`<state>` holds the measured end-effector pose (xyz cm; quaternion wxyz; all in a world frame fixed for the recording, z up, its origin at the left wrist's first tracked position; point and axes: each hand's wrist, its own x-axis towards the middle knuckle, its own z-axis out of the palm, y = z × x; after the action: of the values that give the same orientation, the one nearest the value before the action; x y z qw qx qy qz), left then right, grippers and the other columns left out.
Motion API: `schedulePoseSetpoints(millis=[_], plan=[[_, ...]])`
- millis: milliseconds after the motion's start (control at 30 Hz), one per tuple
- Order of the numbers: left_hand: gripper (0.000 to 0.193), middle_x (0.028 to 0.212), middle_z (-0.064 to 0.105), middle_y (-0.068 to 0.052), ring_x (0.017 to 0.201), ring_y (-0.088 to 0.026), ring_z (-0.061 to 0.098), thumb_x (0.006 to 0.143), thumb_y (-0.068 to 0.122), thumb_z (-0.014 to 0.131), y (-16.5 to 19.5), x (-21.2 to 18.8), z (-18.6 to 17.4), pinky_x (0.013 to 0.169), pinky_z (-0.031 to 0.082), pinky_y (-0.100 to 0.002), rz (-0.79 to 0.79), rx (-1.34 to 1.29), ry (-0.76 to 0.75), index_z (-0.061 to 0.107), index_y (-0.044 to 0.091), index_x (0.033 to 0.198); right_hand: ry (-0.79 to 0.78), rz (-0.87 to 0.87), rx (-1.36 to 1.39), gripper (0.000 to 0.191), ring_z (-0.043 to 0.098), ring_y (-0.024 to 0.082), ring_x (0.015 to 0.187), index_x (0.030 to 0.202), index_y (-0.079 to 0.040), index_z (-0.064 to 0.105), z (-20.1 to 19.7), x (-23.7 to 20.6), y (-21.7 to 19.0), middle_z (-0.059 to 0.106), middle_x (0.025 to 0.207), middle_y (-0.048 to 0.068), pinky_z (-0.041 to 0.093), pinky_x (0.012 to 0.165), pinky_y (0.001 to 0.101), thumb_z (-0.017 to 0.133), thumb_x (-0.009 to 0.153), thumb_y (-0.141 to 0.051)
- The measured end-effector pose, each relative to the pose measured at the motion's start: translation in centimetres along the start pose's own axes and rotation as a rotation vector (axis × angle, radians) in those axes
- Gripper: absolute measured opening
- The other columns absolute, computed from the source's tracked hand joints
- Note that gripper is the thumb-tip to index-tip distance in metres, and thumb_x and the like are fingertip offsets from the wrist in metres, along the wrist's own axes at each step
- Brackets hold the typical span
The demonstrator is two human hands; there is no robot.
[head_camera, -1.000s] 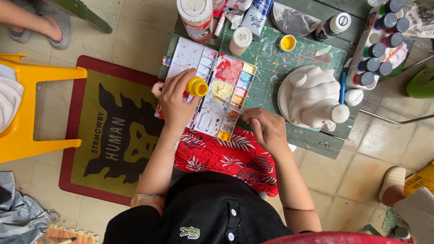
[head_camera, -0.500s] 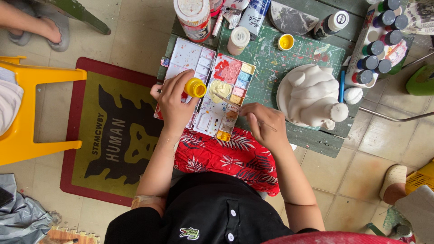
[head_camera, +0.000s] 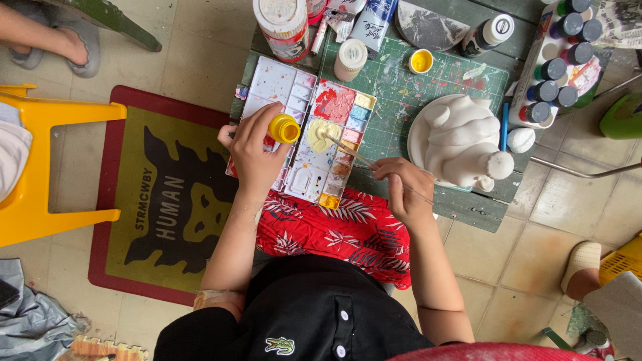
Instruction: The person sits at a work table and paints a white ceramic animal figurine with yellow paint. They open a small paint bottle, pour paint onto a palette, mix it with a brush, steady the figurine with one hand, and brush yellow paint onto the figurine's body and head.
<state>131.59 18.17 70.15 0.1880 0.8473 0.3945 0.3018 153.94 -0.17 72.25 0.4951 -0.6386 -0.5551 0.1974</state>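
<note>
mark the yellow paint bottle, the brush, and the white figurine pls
yellow paint bottle (head_camera: 285,128), head view, on its yellow body, in the left hand (head_camera: 253,148).
paintbrush (head_camera: 349,152), head view, mid-handle, held by the right hand (head_camera: 403,189).
white figurine (head_camera: 463,142), head view, centre of its body.

Likely a painting workshop: paint-spattered table (head_camera: 428,77), palette (head_camera: 314,134).

Open cutting mat (head_camera: 391,87) lies between palette (head_camera: 304,134) and white figurine (head_camera: 465,140). Far edge is blocked by tubes (head_camera: 371,20) and jar (head_camera: 284,27); right edge by paint bottles (head_camera: 555,67).
</note>
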Motion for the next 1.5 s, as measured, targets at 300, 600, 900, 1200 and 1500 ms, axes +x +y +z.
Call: schedulePoseSetpoints(millis=[300, 600, 900, 1200, 1500], plan=[[0.059, 0.131, 0.072, 0.000, 0.116, -0.013, 0.067, 0.079, 0.011, 0.090, -0.6, -0.6, -0.6, 0.100, 0.028, -0.037, -0.015, -0.014, 0.002, 0.065, 0.015, 0.133, -0.106, 0.110, -0.080, 0.017, 0.075, 0.024, 0.080, 0.096, -0.004, 0.067, 0.2, -0.9, -0.4, 0.077, 0.100, 0.014, 0.058, 0.072, 0.0331, 0.050, 0.100, -0.002], [0.061, 0.132, 0.071, 0.001, 0.118, -0.013, 0.066, 0.079, 0.011, 0.091, -1.4, -1.8, -1.7, 0.100, 0.029, -0.037, -0.005, -0.004, 0.010, 0.065, 0.016, 0.134, -0.022, 0.174, 0.105, 0.015, 0.074, 0.022, 0.084, 0.114, -0.002, 0.058, 1.4, -2.5, -1.8, 0.072, 0.115, 0.011, 0.060, 0.076, 0.0318, 0.052, 0.100, 0.001], [0.062, 0.132, 0.071, 0.001, 0.119, -0.013, 0.066, 0.078, 0.011, 0.091, -2.4, -2.5, -2.6, 0.102, 0.028, -0.037, -0.009, -0.002, 0.007, 0.065, 0.016, 0.134, -0.208, 0.189, -0.020, 0.015, 0.072, 0.022, 0.081, 0.104, -0.005, 0.066, 1.1, -2.8, -4.1, 0.074, 0.111, 0.011, 0.056, 0.065, 0.0320, 0.062, 0.090, 0.000], [0.061, 0.131, 0.071, 0.001, 0.119, -0.013, 0.066, 0.078, 0.011, 0.091, -2.9, -2.9, -3.8, 0.102, 0.029, -0.037, -0.002, -0.003, 0.011, 0.065, 0.016, 0.133, -0.179, 0.211, 0.051, 0.015, 0.073, 0.020, 0.087, 0.114, -0.001, 0.063, 2.1, -4.5, -3.5, 0.072, 0.117, 0.014, 0.057, 0.076, 0.0297, 0.056, 0.100, -0.003], [0.057, 0.127, 0.073, -0.001, 0.115, -0.016, 0.068, 0.081, 0.018, 0.092, -2.9, -2.2, -3.8, 0.101, 0.031, -0.040, -0.002, -0.094, -0.003, 0.065, 0.014, 0.131, 0.433, 0.311, 0.989, 0.010, 0.067, 0.019, 0.084, 0.110, -0.005, 0.058, 1.0, -10.5, 3.3, 0.067, 0.113, 0.013, 0.051, 0.065, 0.0289, 0.063, 0.105, -0.012]])
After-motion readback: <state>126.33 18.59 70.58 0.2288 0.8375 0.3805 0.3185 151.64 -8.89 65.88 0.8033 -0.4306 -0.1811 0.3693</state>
